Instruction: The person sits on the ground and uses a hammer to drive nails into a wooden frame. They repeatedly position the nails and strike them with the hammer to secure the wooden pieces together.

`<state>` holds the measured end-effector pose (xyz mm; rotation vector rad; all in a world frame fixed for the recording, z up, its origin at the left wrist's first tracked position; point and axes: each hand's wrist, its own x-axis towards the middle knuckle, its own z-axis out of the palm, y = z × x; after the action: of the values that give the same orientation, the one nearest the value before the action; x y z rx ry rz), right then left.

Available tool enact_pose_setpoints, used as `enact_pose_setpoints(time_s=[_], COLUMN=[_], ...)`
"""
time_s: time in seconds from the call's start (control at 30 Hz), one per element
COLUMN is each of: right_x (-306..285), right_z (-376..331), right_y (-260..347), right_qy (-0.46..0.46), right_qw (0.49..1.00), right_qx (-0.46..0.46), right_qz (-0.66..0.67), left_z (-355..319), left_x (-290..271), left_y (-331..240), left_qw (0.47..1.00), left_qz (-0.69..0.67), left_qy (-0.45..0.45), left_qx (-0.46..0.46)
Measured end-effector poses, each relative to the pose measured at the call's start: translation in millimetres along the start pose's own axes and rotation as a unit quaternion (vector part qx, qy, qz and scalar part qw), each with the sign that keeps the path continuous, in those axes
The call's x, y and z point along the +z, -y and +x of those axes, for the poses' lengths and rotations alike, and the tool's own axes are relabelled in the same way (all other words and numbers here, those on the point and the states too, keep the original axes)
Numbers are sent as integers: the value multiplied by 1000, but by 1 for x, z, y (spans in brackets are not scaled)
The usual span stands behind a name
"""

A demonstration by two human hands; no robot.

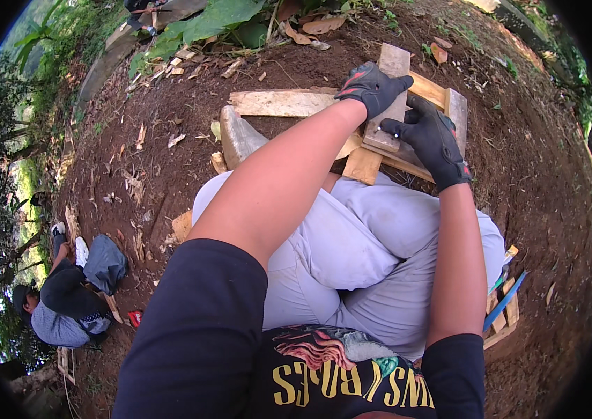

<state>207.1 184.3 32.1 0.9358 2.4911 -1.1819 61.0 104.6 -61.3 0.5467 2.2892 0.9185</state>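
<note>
A short, weathered wooden board [395,61] lies across a small frame of wooden slats [427,89] in front of my knees. My left hand [371,89], in a black glove with red marks, is closed on the board's left edge, its thumb reaching across the top. My right hand [437,143], gloved the same way, grips near the board's lower right side. Its thumb lies over the board and its other fingers curl at the edge. Tiny shiny spots show beside that thumb; I cannot tell what they are. A short light wood piece [362,166] juts toward my lap.
A long rough plank [282,103] lies left of the frame, near my boot [239,136]. Beside my right thigh are wood pieces with a blue curved tool [505,302]. Another person [65,307] sits at the far left by a grey bag [105,264]. Wood chips litter the soil.
</note>
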Motion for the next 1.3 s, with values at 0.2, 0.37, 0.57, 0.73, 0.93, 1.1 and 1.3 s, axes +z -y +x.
enact_pose_setpoints(time_s=[0.2,0.37,0.57,0.73,0.93,1.1,1.3], right_x=[4,2,0,2,2,-2,-8], right_z=[6,0,0,3,3,-4,-7], right_y=[-13,2,1,-1,-7,5,2], right_qy=[-15,-4,10,5,2,1,-2], right_qw=[999,1000,1000,1000,1000,1000,1000], right_qx=[-6,2,7,4,3,12,15], right_qz=[-34,-1,6,-7,23,-1,-25], left_z=[-4,-3,-8,-5,-5,-4,-22], left_x=[-3,-4,-5,-12,-7,-6,-23], left_y=[-5,-3,-9,-4,-4,-5,-24], left_qw=[1000,999,999,994,995,1000,999], left_qz=[-1,-33,-38,-81,-77,-25,-29], left_qy=[12,14,15,66,51,19,35], left_qx=[-6,-24,-36,-32,-44,-2,5])
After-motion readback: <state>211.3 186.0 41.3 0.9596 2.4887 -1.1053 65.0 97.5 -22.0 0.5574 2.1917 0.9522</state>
